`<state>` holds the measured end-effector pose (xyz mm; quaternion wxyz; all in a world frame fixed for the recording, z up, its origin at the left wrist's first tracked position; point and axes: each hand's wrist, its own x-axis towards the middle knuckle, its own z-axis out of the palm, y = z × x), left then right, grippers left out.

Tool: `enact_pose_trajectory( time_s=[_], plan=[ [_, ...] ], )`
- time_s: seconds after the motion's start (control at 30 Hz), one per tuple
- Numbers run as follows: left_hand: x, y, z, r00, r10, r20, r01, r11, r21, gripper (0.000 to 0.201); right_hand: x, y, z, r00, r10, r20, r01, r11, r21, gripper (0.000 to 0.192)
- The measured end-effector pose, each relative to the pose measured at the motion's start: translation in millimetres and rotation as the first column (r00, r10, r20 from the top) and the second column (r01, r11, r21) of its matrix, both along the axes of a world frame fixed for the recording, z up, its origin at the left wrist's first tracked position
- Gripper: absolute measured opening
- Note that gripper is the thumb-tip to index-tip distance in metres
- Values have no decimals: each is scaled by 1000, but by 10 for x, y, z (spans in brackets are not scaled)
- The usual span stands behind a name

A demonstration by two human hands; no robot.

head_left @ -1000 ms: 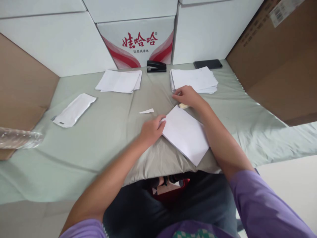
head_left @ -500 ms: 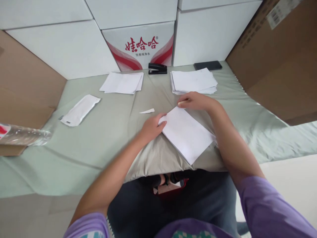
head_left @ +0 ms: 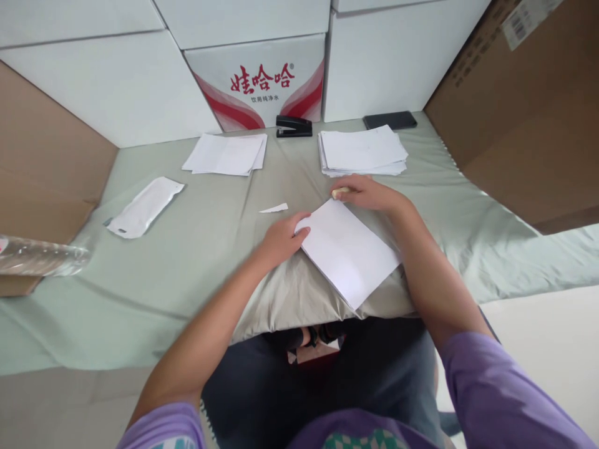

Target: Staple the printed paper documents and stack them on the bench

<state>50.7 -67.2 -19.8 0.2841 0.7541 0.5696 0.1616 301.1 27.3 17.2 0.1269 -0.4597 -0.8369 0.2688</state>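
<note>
A small stack of white paper sheets (head_left: 349, 252) lies slanted at the table's front edge, its near corner reaching the edge. My left hand (head_left: 282, 240) grips the stack's left corner, thumb on top and the other fingers at the side. At the far corner, my right hand (head_left: 362, 191) is closed, with its fingertips pinched together at the paper's edge. A pale yellowish spot shows at those fingertips; whether it is the thumb or a small object is unclear. A torn paper strip (head_left: 274, 208) lies beyond my left hand.
Two paper piles, left (head_left: 227, 154) and right (head_left: 362, 151), lie farther back. Between them is a black stapler (head_left: 294, 126); a dark phone (head_left: 390, 120) lies behind the right pile. A white pouch (head_left: 145, 207) and plastic bottle (head_left: 44, 255) are leftward. Cardboard boxes (head_left: 519, 137) flank the table.
My right fingers have shifted slightly at the far corner, and the pale spot shows more clearly. My left hand keeps its hold. The whole view has shifted a little.
</note>
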Motion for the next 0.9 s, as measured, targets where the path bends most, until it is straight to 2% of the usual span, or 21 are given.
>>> enact_pose_trajectory(
  time_s=[0.2, 0.47, 0.9],
  plan=[
    [10, 6, 10, 1000, 3, -8, -4, 1000, -17, 49, 32, 109, -117, 1000, 6, -10, -6, 1000, -4, 37],
    [1, 5, 0, 1000, -8, 12, 8, 1000, -5, 48, 9, 135, -167, 999, -39, 13, 39, 998, 47, 37],
    [8, -5, 2, 999, 1, -46, -1, 1000, 3, 47, -49, 89, -80, 988, -62, 145, 66, 998, -24, 38]
  ],
)
